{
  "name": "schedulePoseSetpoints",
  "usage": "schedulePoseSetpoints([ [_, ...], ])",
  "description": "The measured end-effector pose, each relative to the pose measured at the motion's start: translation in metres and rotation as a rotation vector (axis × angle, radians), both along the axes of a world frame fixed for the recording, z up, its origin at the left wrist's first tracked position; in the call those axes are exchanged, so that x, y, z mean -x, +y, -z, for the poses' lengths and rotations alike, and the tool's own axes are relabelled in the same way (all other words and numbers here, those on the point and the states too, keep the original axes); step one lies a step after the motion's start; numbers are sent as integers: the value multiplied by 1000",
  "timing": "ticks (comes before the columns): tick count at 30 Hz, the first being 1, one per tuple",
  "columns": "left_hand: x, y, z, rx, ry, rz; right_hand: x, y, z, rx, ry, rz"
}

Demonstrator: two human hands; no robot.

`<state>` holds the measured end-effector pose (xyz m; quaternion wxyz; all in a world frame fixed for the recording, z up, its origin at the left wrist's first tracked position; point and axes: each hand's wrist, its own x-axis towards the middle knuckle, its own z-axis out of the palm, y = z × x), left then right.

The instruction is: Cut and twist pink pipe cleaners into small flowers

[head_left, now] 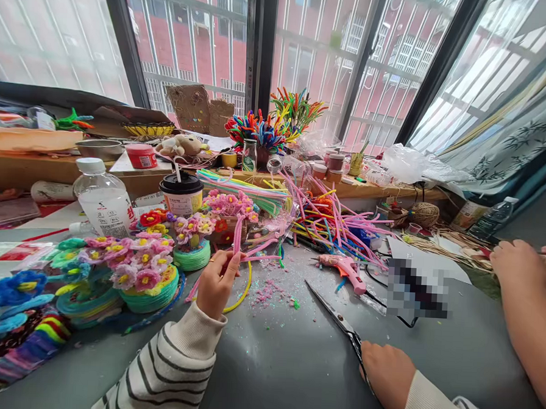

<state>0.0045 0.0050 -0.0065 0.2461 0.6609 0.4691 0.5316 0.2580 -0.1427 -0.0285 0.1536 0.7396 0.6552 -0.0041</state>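
My left hand [218, 282] is closed in a pinch round pink pipe cleaners [238, 234], whose ends stick out above and to the right of the fingers. My right hand [388, 376] is wrapped round the handles of a pair of scissors [340, 319]; the blades point up and left, low over the grey table [287, 370]. Between the hands lie pink fuzz scraps [268, 291]. A pink glue gun [345, 270] rests beyond the scissors. Just behind my left hand curves a yellow pipe cleaner [246, 291].
Pipe-cleaner flower pots [147, 292] crowd the left side, near a plastic bottle [103, 198] and a lidded cup [181, 195]. A heap of loose pipe cleaners [331, 217] lies behind the glue gun. Another person's hand [521, 263] is at the right. A blurred patch covers something dark.
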Motion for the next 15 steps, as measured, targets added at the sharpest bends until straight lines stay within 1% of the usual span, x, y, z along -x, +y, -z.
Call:
schedulePoseSetpoints([
  [3,0,0,0,1,2,4,-5,1,0,-47,-21,-39],
  [8,1,0,1,4,11,7,-10,-2,0,-52,-70,-73],
  [11,0,-1,1,3,16,7,-8,-5,-3,-15,-99,-75],
  [15,-1,-1,1,0,18,8,-3,-3,-14,48,-103,-29],
])
